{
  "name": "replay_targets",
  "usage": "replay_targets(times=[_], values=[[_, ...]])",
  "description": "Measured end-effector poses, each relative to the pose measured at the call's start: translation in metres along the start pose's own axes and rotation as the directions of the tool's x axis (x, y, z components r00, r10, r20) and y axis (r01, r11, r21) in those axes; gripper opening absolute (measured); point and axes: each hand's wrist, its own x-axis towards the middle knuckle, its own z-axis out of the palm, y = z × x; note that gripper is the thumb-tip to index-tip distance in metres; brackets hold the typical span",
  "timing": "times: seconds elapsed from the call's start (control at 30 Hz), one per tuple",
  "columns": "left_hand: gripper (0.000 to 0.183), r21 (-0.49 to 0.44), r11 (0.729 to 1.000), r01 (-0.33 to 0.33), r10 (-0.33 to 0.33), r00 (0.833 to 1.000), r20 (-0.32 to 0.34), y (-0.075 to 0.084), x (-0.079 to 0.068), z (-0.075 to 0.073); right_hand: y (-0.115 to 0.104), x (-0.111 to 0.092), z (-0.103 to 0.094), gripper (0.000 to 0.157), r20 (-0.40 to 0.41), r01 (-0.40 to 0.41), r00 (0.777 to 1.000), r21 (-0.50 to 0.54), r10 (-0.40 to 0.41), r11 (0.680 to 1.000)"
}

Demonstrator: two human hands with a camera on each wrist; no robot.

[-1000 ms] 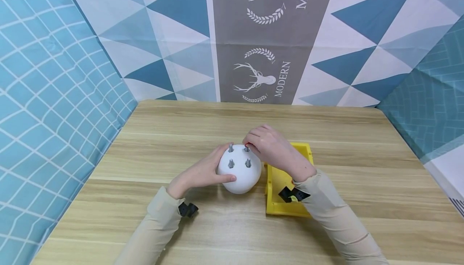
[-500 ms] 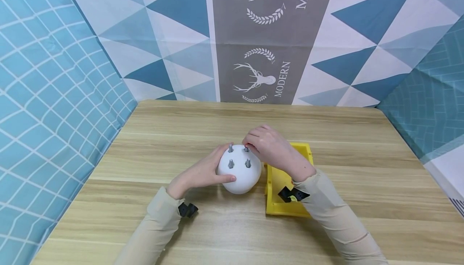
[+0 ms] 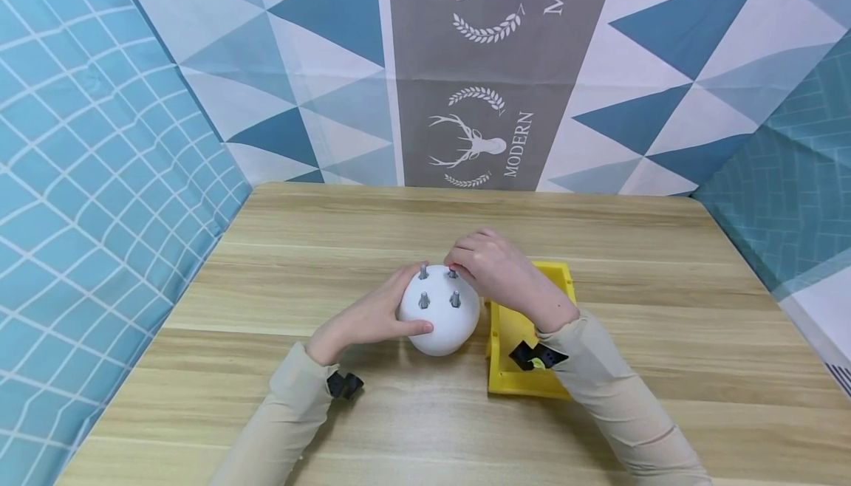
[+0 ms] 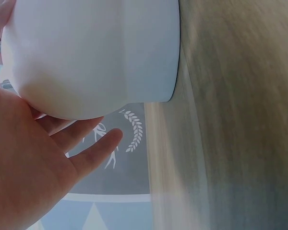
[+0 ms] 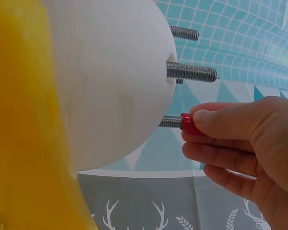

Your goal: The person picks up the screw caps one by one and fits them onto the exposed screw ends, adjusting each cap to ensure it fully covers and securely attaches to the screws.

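Observation:
A white dome-shaped body [image 3: 447,327] stands on the table, with several threaded metal studs [image 3: 455,299] sticking up from its top. My left hand [image 3: 372,316] grips its left side, thumb across the front and fingers round the back. In the left wrist view the dome [image 4: 86,52] shows a straight-sided base, and the little finger is held away from it. At the far right stud [image 5: 171,121], my right hand [image 3: 499,272] pinches a small red nut [image 5: 187,123] between thumb and index finger, right at the stud's tip. The fingers cover most of the nut.
Just right of the dome sits a yellow bin [image 3: 528,385], partly under my right forearm. The wooden table [image 3: 332,220] ends at a patterned cloth backdrop [image 3: 465,65]. A blue checked cloth [image 3: 100,176] hangs on the left.

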Motion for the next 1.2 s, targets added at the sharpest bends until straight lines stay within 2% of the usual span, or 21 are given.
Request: replay_targets(times=[1.2], values=[[0.092,-0.014,1.000,-0.006,0.006,1.000,-0.001,-0.0010,-0.0001,0.0005,-0.0089,0.0051,-0.0020,0.006,0.029,-0.005,1.000,-0.079,0.007,0.997]])
